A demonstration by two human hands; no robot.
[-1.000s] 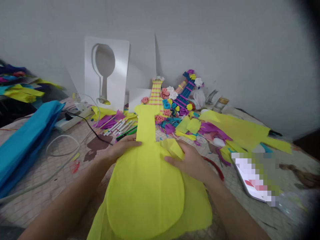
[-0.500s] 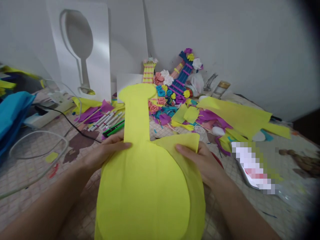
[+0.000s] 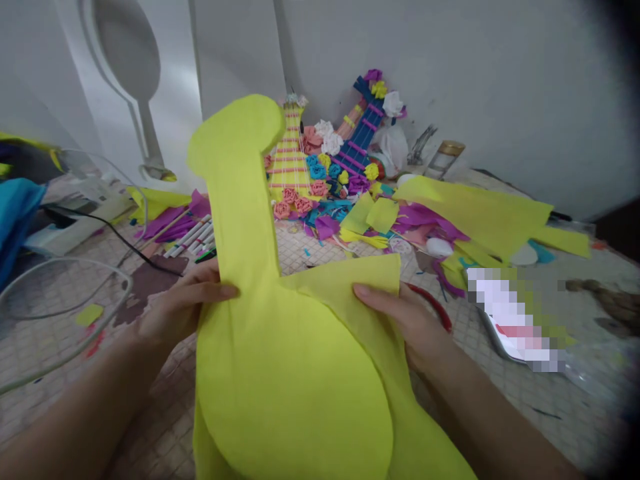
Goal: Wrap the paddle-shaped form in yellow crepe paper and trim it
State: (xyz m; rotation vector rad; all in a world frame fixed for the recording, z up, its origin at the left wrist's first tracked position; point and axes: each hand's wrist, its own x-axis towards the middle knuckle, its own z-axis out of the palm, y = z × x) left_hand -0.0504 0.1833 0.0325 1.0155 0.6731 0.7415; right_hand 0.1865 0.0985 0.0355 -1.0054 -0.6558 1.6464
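A large yellow guitar-shaped cutout (image 3: 295, 380) stands tilted in front of me, its rounded head up and its body running out of view below. My left hand (image 3: 177, 307) grips its left edge where the neck meets the body, thumb on the front and fingers hidden behind. A loose sheet of yellow crepe paper (image 3: 345, 283) spreads from behind the body's right side. My right hand (image 3: 413, 320) pinches that sheet near its upper right corner, thumb in front. Just beyond the right wrist lies a curved red handle (image 3: 433, 308).
Decorated paper instruments (image 3: 363, 137) with paper flowers lean at the back wall. Yellow paper pieces (image 3: 480, 217) and purple scraps lie at the right. Markers (image 3: 187, 239), a power strip (image 3: 75, 227) and looping cables are on the left. A white board (image 3: 177, 87) and pixelated device (image 3: 515, 327) flank the table.
The cutout's neck has swung left and risen, tilting with my left hand. The crepe paper on the right is pulled further out from the body. The view has shifted slightly.
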